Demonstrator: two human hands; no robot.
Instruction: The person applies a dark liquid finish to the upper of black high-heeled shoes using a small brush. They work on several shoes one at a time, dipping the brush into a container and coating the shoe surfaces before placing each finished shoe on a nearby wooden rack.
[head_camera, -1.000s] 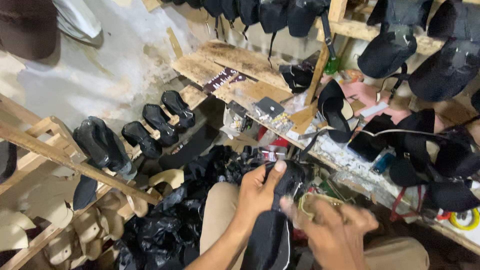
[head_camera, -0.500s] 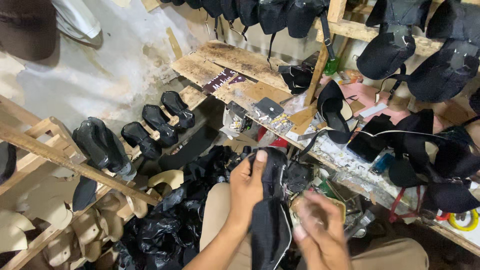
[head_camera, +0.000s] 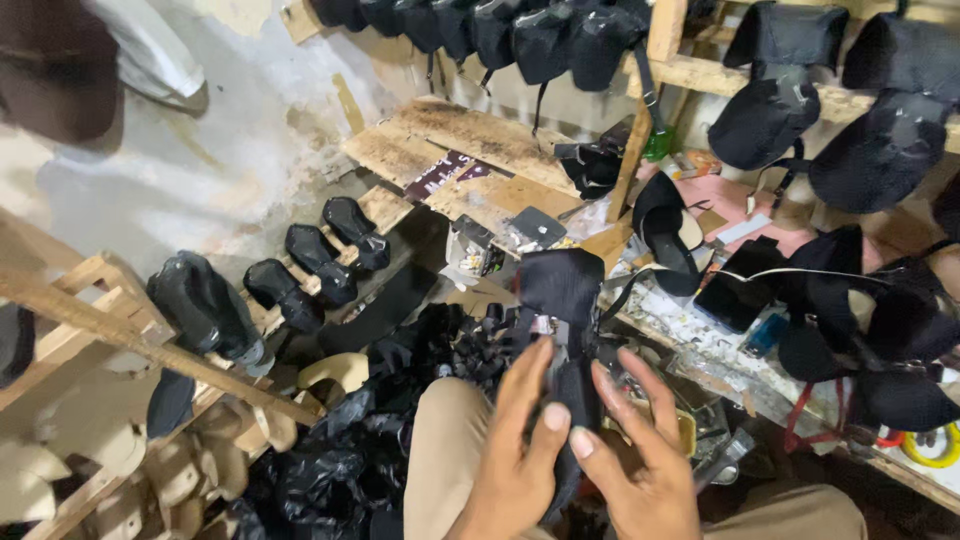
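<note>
Black fabric piece: held upright over the lap, in front of the cluttered workbench near its front edge; looks like an unfinished cap part, exact cut cannot be told.
Left hand: closed lightly on the lower strip of the fabric, fingers pressed flat against its left side.
Right hand: fingers spread and curved against the right side of the same strip; thumb and forefinger appear to be pinching it, full grip partly hidden.
Weight: judged very light; the wide upper part is carried by the narrow strip alone, no sag of the wrists is seen.
Stiffness: judged soft but with some body; the top stands up and folds over instead of drooping flat, so a stiffened panel is likely.
Surface: matte cloth, judged not slippery; a fingertip pinch should be enough.
Fragility: not fragile; creasing is the only risk judged, if squeezed hard.
Where to hold: best taken at the narrow lower strip or along a seam edge, both sides pinched, wide panel left free.
Surroundings: black moulded cap forms are lined on the wooden rack at left; finished black caps are hung along the beam above; black plastic bags are piled beside the left knee.
</note>
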